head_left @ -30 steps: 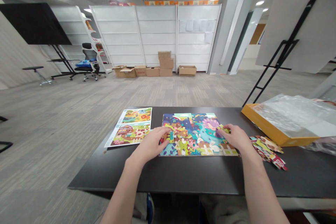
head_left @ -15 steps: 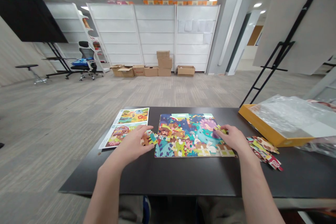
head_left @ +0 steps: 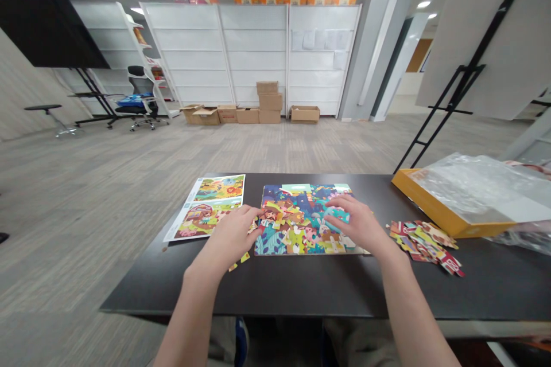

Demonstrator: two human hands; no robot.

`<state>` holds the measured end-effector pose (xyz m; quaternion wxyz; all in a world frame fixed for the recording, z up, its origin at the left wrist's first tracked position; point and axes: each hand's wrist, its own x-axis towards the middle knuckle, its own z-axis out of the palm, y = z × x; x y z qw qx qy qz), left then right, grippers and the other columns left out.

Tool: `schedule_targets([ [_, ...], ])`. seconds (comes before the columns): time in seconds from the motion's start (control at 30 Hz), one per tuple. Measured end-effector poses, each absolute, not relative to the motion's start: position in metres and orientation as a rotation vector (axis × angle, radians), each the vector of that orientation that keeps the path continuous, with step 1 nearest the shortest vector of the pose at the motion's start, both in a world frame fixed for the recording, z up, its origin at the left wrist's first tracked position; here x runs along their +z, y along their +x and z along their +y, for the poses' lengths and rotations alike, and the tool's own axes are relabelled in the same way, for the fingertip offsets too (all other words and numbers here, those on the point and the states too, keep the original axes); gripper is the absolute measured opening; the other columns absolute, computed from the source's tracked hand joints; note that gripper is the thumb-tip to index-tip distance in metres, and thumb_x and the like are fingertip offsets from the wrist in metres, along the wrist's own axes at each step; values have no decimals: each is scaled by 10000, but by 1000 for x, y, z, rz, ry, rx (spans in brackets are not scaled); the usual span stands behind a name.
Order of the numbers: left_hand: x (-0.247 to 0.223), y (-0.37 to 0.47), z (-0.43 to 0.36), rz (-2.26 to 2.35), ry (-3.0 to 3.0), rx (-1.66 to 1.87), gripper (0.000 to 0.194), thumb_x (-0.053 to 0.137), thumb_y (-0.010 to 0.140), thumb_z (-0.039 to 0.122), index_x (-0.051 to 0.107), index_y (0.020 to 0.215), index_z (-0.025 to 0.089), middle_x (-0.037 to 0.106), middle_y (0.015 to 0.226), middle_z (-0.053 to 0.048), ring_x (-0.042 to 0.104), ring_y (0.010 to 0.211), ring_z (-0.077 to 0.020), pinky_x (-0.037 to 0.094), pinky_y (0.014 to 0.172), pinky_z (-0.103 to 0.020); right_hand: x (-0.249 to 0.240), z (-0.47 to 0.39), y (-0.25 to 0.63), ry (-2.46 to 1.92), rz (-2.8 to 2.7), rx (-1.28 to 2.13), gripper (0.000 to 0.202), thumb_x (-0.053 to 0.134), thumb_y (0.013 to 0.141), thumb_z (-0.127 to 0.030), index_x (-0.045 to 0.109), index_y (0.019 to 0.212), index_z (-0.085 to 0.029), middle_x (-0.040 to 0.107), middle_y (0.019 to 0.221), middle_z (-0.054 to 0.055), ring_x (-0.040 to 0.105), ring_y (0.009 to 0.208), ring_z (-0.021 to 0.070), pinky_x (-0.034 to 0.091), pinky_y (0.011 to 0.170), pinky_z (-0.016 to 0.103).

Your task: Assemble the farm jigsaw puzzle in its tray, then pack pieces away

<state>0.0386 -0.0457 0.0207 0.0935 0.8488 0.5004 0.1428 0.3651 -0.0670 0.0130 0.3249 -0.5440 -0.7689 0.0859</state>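
Observation:
A colourful puzzle board [head_left: 301, 243] lies on the black table, with loose pieces heaped on its left and middle part. At the board's left edge is my left hand [head_left: 236, 233], its fingers bent; pieces show by its fingertips, and whether it grips one I cannot tell. Some yellow pieces [head_left: 245, 257] lie on the table just below it. My right hand [head_left: 353, 221] is over the right half of the board, thumb and fingers apart, holding nothing. Right of the board is a pile of red, cream and green pieces [head_left: 426, 241].
A printed picture sheet [head_left: 206, 206] lies left of the board. On the right stands a yellow box [head_left: 456, 215] with clear plastic in it. Beyond the table are an easel, cardboard boxes and white shelving.
My right hand has moved left over the board and no longer holds a piece. My left hand has moved slightly right, and yellow pieces now show on the table below it.

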Motion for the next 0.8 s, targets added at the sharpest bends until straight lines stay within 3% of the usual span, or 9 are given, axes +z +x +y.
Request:
schedule_targets([
  [0.13,8,63,-36,1349,2611,416,429,497,895,115,559,1303,234,588,1381,-81,511,1292,-243,402,1099,-422,13,-73,329,-1263,-2204,453,278,773,813,-354,700,1051,-230,685,1141,78,607,1124,255,471,978,391],
  [0.33,-5,62,-32,1416,2596,354,369,526,930,196,550,1297,224,621,1307,-95,537,1246,-260,417,1068,-428,11,-79,307,-1348,-2301,641,533,889,666,-339,690,1146,-221,641,1201,86,584,1118,275,469,969,404],
  [0.6,-2,62,-33,1411,2601,376,357,536,948,260,541,1305,260,598,1356,-71,566,1212,-259,406,1045,-428,10,-77,306,-1366,-2304,637,467,841,709,-243,678,1144,-199,629,1114,78,606,1003,240,492,885,351],
  [0.8,4,59,-31,1548,2608,400,309,513,975,285,568,1273,221,647,1272,-91,599,1163,-271,429,1000,-420,2,-74,307,-1314,-2294,579,332,778,781,-218,684,1099,-203,636,1069,64,617,964,214,493,853,321],
])
